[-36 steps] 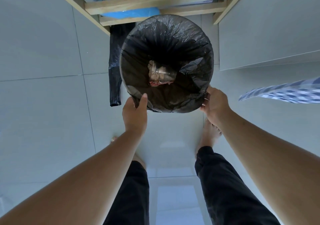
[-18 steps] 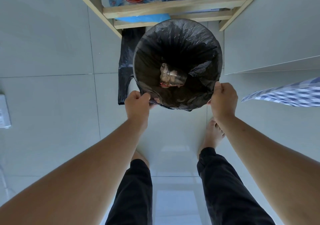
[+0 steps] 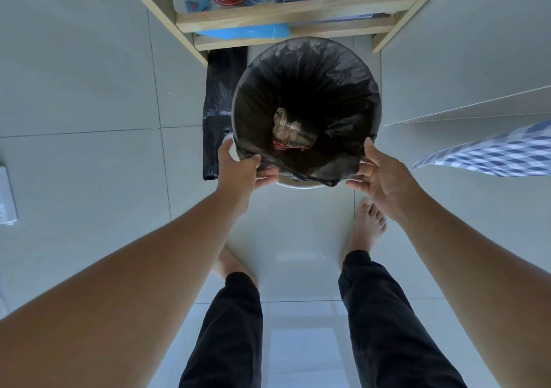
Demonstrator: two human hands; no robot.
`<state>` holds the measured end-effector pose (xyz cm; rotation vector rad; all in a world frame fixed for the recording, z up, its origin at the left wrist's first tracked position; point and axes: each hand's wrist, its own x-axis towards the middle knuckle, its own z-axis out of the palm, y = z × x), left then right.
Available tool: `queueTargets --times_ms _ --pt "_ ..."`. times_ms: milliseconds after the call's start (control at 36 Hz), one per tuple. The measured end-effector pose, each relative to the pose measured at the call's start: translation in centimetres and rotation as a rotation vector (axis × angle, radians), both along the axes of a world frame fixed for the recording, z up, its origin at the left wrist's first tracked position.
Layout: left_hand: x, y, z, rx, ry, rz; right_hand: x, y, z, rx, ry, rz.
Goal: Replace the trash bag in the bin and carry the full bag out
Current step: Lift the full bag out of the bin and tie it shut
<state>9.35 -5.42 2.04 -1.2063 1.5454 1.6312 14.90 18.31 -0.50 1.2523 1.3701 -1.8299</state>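
Where hands [image 3: 241, 168] grip: bag [image 3: 301, 71] rim, near edge.

Bag edge [image 3: 301, 170] off rim [image 3: 298, 184] (near side)

Bin [image 3: 298, 184] on floor [image 3: 89, 179], directly in front of wooden shelf unit [image 3: 292, 15]. Trash bag [image 3: 307, 74] lines bin, trash [image 3: 287, 132] inside at bottom. Spare bag [image 3: 219, 113] on floor just left of bin. Left hand [image 3: 243, 168] on bag's near-left edge, right hand [image 3: 383, 173] on near-right edge. Checked cloth [image 3: 492, 155] at right. Bare feet behind hands, nearer camera.
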Motion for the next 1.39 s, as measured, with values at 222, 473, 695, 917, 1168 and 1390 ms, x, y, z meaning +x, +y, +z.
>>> queueTargets --times_ms 222,473,695,917,1168,1390 --pt "0.7 0.4 -0.2 -0.081 -0.004 0.103 -1.3 -1.3 1.2 -0.173 0.029 -0.404" --pt "-2.5 -1.8 0.2 0.288 0.082 0.625 -4.1 -1.2 2.7 -0.303 0.097 -0.671" --pt "-5.0 -3.8 1.1 0.579 0.139 0.760 -6.6 1.9 2.7 -0.303 0.020 -0.698" --pt "-6.9 -3.5 -0.2 0.072 -0.058 -0.050 -8.3 4.4 3.7 -0.250 0.154 -0.388" --pt "-8.2 -3.5 1.5 0.183 0.247 0.286 -10.5 5.0 4.5 -0.368 0.323 -0.536" --pt "-7.9 -3.9 3.0 0.146 0.339 0.149 -9.6 3.7 5.4 -0.275 0.232 -0.067"
